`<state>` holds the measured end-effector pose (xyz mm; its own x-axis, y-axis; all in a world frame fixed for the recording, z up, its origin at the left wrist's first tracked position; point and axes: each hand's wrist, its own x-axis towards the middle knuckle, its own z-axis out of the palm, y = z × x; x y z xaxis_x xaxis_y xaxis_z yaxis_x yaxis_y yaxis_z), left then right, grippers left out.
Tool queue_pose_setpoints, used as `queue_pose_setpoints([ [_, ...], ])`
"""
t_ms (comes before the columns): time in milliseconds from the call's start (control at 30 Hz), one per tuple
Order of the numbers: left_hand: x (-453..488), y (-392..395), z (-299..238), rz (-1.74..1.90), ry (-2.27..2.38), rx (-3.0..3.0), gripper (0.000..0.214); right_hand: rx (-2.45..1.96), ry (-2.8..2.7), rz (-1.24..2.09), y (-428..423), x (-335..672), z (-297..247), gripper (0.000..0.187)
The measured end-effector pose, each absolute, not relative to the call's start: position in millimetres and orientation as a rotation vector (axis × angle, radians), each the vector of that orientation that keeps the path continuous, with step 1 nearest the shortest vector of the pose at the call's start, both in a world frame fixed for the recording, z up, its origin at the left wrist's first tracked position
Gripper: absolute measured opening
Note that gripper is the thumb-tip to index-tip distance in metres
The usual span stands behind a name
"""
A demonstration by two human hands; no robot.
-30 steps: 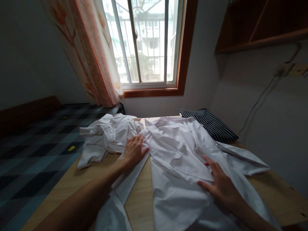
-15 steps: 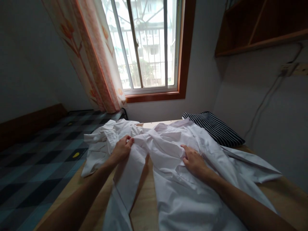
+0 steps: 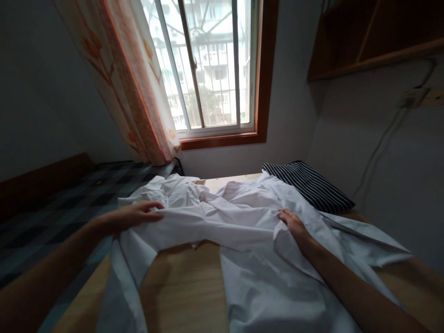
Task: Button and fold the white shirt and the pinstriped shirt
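A white shirt lies spread over a light wooden table. My left hand grips the shirt's sleeve and holds it pulled out to the left, above the table. My right hand rests on the middle of the shirt, its fingers closed on a fold of the cloth. A second crumpled white garment lies at the far left of the table, partly under the stretched sleeve.
A folded black-and-white striped cloth sits at the table's far right corner. A bed with a dark checked cover runs along the left. Behind stand a window, an orange curtain and a wall shelf.
My left hand closed on the sleeve and drew it out to the left, off the table. My right hand moved up the shirt and gathered a fold.
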<state>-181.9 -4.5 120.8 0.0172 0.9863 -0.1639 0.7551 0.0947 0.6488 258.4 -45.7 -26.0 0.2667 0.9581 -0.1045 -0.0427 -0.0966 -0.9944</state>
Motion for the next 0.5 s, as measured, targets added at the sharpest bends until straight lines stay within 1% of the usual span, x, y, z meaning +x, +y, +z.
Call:
queue_pose_setpoints([
  [67,-183,19,153,0.281,2.104,2.056,0.028,-1.286,-0.955,1.283,-55,254,-20,0.025],
  [100,-183,30,167,0.240,2.304,2.205,0.033,-1.244,-0.972,1.391,-61,250,-18,0.028],
  [167,-182,48,187,0.240,2.523,2.478,0.040,-1.166,-0.993,1.597,-72,241,-19,0.041],
  [200,-180,55,191,0.241,2.570,2.573,0.039,-1.134,-0.998,1.669,-76,237,-21,0.048],
  [233,-177,61,190,0.249,2.600,2.636,0.035,-1.110,-1.013,1.714,-80,233,-23,0.053],
  [300,-166,67,177,0.274,2.665,2.673,0.023,-1.120,-1.104,1.724,-84,227,-28,0.056],
  [367,-149,67,153,0.321,2.657,2.693,0.022,-1.231,-1.272,1.553,-84,226,-30,0.056],
  [433,-125,63,125,0.320,2.428,2.795,0.018,-1.355,-1.471,1.190,-82,229,-26,0.057],
  [500,-97,59,98,0.293,2.115,2.887,0.024,-1.354,-1.683,0.812,-82,231,-18,0.056],
])
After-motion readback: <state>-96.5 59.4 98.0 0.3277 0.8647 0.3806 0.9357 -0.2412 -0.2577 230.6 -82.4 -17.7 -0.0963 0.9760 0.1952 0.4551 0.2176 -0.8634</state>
